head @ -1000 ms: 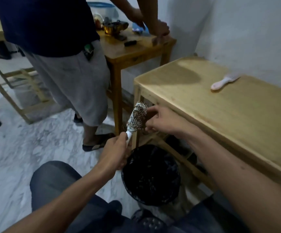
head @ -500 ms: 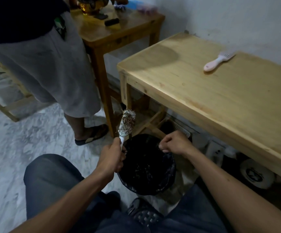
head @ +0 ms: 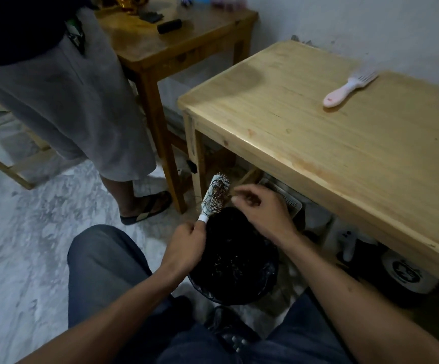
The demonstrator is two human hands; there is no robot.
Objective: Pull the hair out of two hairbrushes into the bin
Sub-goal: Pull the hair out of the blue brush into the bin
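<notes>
Head view is taking in, largest first, a pale marble floor (head: pixel 29 245) and a light wooden table (head: pixel 344 153) standing against the wall on the right, with a darker wooden table (head: pixel 160 48) beyond it. A second person in grey shorts (head: pixel 68 101) is standing at that darker table, one sandalled foot (head: pixel 147 207) showing beside its leg. The seated wearer's jeans-clad knees (head: pixel 102 271) are flanking a black bin (head: pixel 235 261), which is sitting on the floor just in front of the light table's near corner, with strands of hair lying inside it. The left hand (head: pixel 185 248) is gripping the white handle of a round hairbrush (head: pixel 214 198), closed tight around it, and is holding the brush tilted upward so its tangled bristle head is hanging over the bin's far rim. The right hand (head: pixel 263 214) is sitting just right of the brush head, fingers curled and pinching at the hair on the bristles; whether strands are actually caught between the fingertips is too blurred to tell. A pink hairbrush (head: pixel 347 88) is lying well apart on the light table's top, near the wall.
</notes>
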